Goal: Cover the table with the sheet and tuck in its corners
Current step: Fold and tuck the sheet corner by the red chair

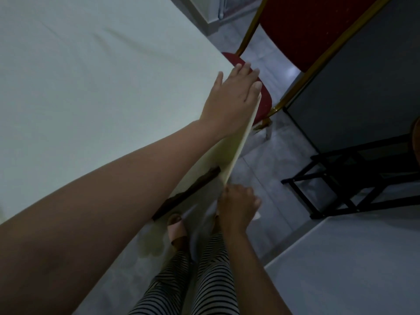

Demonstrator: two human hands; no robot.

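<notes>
Sheet [91, 92] spread pale over the tabletop [193, 189], hanging off the near corner. Nearest, right hand [236, 208] below the edge, fingers curled, pinching the hanging fold. Farther, left hand [234, 96] open flat, palm down, pressing sheet at the corner beside a red chair [318, 30].

Left hand [234, 96] lies flat on the sheet [91, 83] at the table corner; right hand [237, 208] pinches its hanging edge.
</notes>
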